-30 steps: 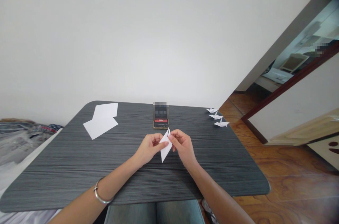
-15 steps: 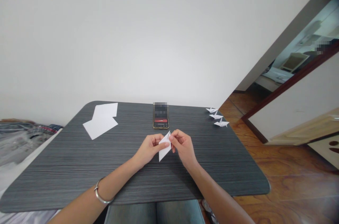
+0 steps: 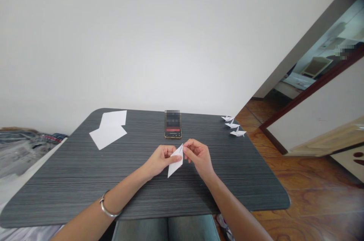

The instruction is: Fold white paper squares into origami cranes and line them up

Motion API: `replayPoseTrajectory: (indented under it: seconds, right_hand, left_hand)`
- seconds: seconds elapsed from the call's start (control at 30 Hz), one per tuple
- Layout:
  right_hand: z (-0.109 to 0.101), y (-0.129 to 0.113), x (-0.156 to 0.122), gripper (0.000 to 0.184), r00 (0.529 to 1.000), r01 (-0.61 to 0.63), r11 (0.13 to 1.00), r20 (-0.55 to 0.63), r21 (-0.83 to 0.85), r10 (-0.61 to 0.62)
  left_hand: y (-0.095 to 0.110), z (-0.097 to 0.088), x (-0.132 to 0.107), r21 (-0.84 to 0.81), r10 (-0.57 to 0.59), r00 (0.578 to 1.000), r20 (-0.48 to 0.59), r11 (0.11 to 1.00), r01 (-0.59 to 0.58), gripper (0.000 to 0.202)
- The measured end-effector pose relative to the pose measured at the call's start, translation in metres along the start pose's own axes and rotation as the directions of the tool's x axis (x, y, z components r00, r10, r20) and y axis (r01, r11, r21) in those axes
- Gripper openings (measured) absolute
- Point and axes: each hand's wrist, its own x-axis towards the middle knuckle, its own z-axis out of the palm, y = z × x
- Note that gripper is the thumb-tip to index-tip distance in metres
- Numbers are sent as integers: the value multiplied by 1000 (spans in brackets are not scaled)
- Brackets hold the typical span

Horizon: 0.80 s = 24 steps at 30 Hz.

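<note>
Both hands meet over the middle of a dark striped table (image 3: pixel 71 180). Between them is a white folded paper piece (image 3: pixel 174 166), long and pointed at both ends, held tilted just above the tabletop. My left hand (image 3: pixel 159 160) is closed on its left side, thumb on top. My right hand (image 3: pixel 199 155) pinches the upper tip with curled fingers. A silver bangle (image 3: pixel 106 207) sits on my left wrist.
A phone (image 3: pixel 173 124) stands upright just beyond the hands. Two flat white paper sheets (image 3: pixel 109 130) lie at the far left. Three small folded paper cranes (image 3: pixel 233 124) sit at the far right corner. An open doorway and wooden floor lie to the right.
The folded paper has tipped further over, its lower point swinging left and down. My right hand has shifted slightly right and up along the upper tip.
</note>
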Motion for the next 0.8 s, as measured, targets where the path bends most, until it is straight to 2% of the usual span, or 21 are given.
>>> replayPoseTrajectory:
  seconds: [0.2,0.37,0.6,0.8]
  right_hand:
    - [-1,2,1,14,999,0,999,-34,-46,-1]
    - [1,4,3,15,995,-58,998,-86,16,60]
    - [0,3,3,23,999,-43,999,4,33,43]
    - [-2,7,3,22,1000,-30,999,-1,-25,30]
  left_hand:
    - [0,1,-1,4,2,1000,-12,1000,-2,34]
    - [-3,3,0,16,43,997,-66,999,-42,36]
    - [2,4,-2,57,54,998,-38,997,-52,35]
    - [0,3,-1,71,55,998,-34,996,-52,36]
